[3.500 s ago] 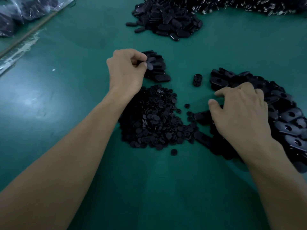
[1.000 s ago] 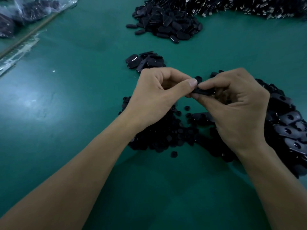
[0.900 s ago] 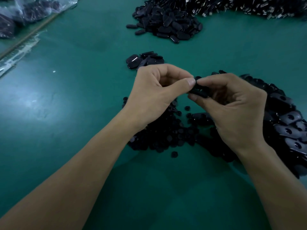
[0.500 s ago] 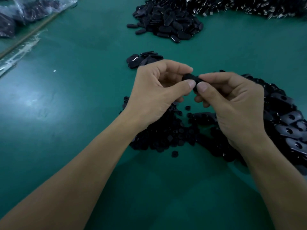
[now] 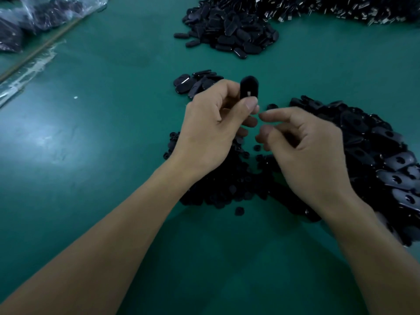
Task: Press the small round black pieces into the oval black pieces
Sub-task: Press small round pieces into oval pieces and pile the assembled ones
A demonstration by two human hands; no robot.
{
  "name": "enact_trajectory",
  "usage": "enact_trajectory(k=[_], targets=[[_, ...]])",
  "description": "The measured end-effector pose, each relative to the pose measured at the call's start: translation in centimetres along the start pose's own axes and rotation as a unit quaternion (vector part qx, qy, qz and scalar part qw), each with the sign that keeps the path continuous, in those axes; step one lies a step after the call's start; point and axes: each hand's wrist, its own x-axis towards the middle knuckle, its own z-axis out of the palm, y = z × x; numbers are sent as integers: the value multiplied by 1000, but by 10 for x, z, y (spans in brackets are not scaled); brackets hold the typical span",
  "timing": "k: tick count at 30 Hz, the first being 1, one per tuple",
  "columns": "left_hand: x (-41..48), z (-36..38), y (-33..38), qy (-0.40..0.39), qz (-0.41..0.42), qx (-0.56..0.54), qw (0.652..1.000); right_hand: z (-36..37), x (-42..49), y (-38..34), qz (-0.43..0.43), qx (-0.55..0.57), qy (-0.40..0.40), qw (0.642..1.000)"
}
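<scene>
Two bare hands over a green bench [image 5: 91, 137], the left holding up a black oval piece.

The left hand [image 5: 211, 128] reaches out above the heap of small round black pieces [image 5: 227, 185], its grip pinching the oval piece [image 5: 249, 87] between thumb and curled fingers, so the piece stands upright just beyond the heap. The oval is glossy black, round-topped, with a small pale mark near its lower end. The right hand [image 5: 313, 151] hovers over the heap's right edge, its grip released: forefinger and thumb loosely curled, apart, with nothing visible between them.
</scene>
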Motion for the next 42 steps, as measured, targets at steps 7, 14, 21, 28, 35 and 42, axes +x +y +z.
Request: enact_trajectory(k=[7, 14, 21, 28, 35, 42], targets=[[2, -2, -3, 19, 9, 51, 998, 2, -2, -1, -52, -233, -149, 960], [3, -3, -3, 51, 18, 120, 991, 3, -3, -5, -49, -241, -180, 952], [4, -4, -7, 47, 13, 143, 989, 5, -6, -6, -42, -241, -179, 953], [2, -3, -7, 52, 15, 119, 991, 7, -6, -7, -59, -235, -171, 955], [3, -4, -7, 83, 10, 112, 990, 8, -4, -5, -55, -214, -155, 963], [2, -4, -5, 101, 27, 134, 985, 9, -5, -5, -53, -215, -157, 963]])
